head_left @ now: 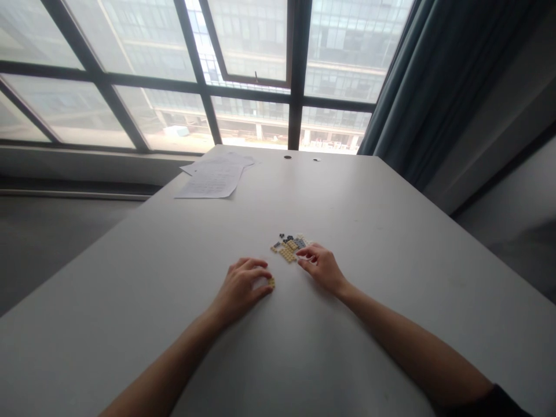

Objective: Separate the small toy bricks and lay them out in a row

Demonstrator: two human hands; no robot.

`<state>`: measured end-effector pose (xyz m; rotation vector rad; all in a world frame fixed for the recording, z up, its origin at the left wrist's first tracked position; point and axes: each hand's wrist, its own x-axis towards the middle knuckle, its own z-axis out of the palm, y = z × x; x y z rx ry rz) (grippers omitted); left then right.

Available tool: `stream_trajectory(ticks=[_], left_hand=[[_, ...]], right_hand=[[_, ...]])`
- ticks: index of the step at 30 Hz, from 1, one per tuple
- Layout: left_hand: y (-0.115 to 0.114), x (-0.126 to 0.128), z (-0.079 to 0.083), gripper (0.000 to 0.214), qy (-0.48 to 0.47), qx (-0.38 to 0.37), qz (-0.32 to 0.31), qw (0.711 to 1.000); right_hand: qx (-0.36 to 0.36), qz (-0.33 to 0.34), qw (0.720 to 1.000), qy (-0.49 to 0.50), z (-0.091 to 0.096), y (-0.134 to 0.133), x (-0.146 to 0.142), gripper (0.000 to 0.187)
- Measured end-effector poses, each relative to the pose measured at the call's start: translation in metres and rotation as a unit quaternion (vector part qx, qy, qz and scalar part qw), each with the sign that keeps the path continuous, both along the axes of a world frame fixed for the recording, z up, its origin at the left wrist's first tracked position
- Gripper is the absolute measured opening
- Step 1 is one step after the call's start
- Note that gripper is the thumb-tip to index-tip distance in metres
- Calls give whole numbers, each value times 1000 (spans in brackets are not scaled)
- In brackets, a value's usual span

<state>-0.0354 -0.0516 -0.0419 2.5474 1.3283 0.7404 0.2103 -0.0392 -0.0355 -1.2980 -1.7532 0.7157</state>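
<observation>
Between the thumb and fingertips of my left hand (248, 284) is a small tan toy building brick (271, 283), held low at the tabletop. Just beyond it lies a small pile of building bricks. In the pile are a flat tan studded plate (287, 253), grey bricks (299, 243), several dark pieces (289, 238) and some white ones at the back right. My right hand (320, 264) reaches the pile's right edge with thumb and index finger curved and apart. No piece shows clearly between them, and the hand covers part of the pile.
The bricks lie on a white table (143, 295). Printed paper sheets (212, 180) rest at its far left. A dark round cable hole (287, 157) and a small item (317, 160) are near the far edge. Behind stand a framed window (254, 43) and a dark curtain (417, 98).
</observation>
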Motion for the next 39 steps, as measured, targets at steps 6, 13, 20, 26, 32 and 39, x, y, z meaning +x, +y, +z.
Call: stream_trajectory(ticks=[6, 13, 20, 26, 32, 39], left_hand=[[14, 8, 3, 31, -17, 29, 55, 998], [44, 40, 4, 28, 27, 77, 182, 980], [49, 38, -1, 19, 6, 84, 161, 983], [32, 39, 9, 17, -18, 130, 70, 989], [8, 47, 23, 17, -35, 199, 11, 979], [1, 53, 29, 17, -47, 222, 4, 974]], right_hand=[[86, 1, 993, -78, -2, 4, 0, 15], [103, -9, 993, -55, -8, -1, 4, 14], [102, -12, 995, -16, -8, -3, 2, 14], [28, 7, 995, 93, 0, -3, -3, 22], [-147, 63, 933, 322, 5, -6, -13, 37], [-187, 48, 911, 365, 9, -15, -22, 32]])
